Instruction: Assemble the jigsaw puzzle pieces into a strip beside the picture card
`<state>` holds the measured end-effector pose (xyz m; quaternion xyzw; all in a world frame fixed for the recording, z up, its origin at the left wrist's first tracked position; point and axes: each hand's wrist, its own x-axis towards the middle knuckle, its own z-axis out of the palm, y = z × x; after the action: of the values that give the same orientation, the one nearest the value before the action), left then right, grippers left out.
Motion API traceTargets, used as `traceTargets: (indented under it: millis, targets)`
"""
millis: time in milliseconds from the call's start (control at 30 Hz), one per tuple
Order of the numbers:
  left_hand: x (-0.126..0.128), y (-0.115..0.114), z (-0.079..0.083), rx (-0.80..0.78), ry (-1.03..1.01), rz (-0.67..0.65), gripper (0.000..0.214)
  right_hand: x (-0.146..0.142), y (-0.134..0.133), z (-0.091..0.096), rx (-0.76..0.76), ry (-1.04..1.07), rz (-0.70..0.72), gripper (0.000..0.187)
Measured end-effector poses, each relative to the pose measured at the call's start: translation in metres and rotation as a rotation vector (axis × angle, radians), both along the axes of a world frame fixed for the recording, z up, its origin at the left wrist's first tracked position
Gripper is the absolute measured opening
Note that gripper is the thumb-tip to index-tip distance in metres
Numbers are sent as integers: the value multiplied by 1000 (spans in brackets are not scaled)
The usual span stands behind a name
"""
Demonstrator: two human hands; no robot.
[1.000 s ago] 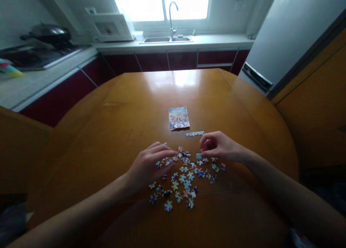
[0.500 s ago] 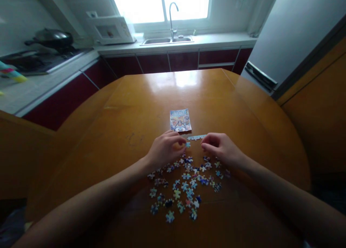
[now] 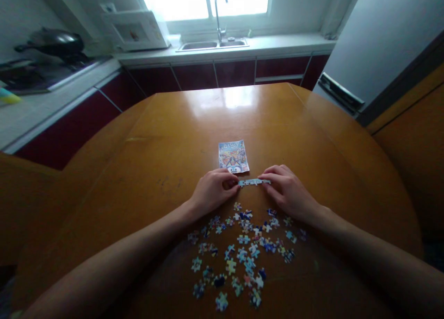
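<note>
A narrow strip of joined light-blue jigsaw puzzle pieces [image 3: 254, 182] lies flat on the table between my hands. My left hand [image 3: 214, 189] pinches a light-blue puzzle piece [image 3: 241, 183] at the strip's left end; whether it is fully interlocked I cannot tell. Thumb and fingers of my right hand [image 3: 289, 189] are closed on the strip's right end. Just beyond the strip lies a small picture sheet [image 3: 233, 156] with a cartoon print. Many loose puzzle pieces [image 3: 242, 254] are scattered on the near side, below both hands.
The wooden table [image 3: 166, 138] has rounded sides. Beyond it are a counter with a sink [image 3: 199, 46], a tap and a white microwave [image 3: 138, 31]. A dark wok [image 3: 57, 42] stands on the stove at left, and a refrigerator [image 3: 374, 46] at right.
My left hand has brought its piece up to the strip's left end. My right hand has closed on the other end. The view has shifted slightly.
</note>
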<state>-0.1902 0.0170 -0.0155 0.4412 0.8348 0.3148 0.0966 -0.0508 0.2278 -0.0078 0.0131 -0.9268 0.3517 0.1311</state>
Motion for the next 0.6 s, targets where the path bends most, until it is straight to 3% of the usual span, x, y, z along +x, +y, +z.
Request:
traceTargets:
  millis: [200, 600]
  targets:
    - [0, 2, -3, 26, -26, 22, 12, 3, -4, -2, 274, 0, 97, 28]
    - [4, 4, -3, 25, -10, 28, 9, 3, -3, -4, 322, -22, 129, 32]
